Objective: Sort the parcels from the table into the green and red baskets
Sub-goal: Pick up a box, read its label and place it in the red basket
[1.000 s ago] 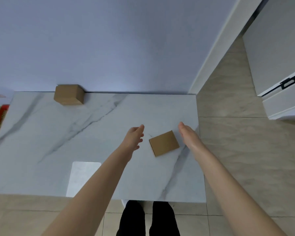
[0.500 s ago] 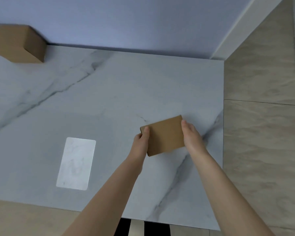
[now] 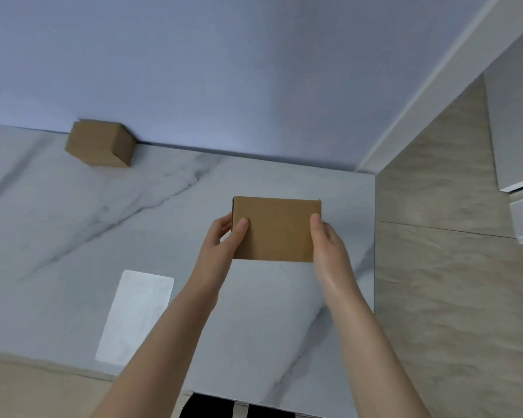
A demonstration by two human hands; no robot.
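Observation:
A flat brown cardboard parcel (image 3: pixel 277 229) is held up above the marble table (image 3: pixel 73 236), its broad face turned toward me. My left hand (image 3: pixel 224 236) grips its left edge, thumb on the front face and fingers behind. My right hand (image 3: pixel 326 239) grips the right edge the same way. A second, boxier brown parcel (image 3: pixel 100 144) rests at the table's back left, against the wall. Neither the green nor the red basket is in view.
A pale rectangular patch of light (image 3: pixel 136 315) lies on the table near its front edge. The table's right edge (image 3: pixel 374 236) borders a tiled floor (image 3: pixel 450 297). A white cabinet (image 3: pixel 520 176) stands at the far right.
Both hands closed on the flat parcel's edges and lifted it off the table, turning it square to me. The camera tilted up, so the back parcel sits lower in view.

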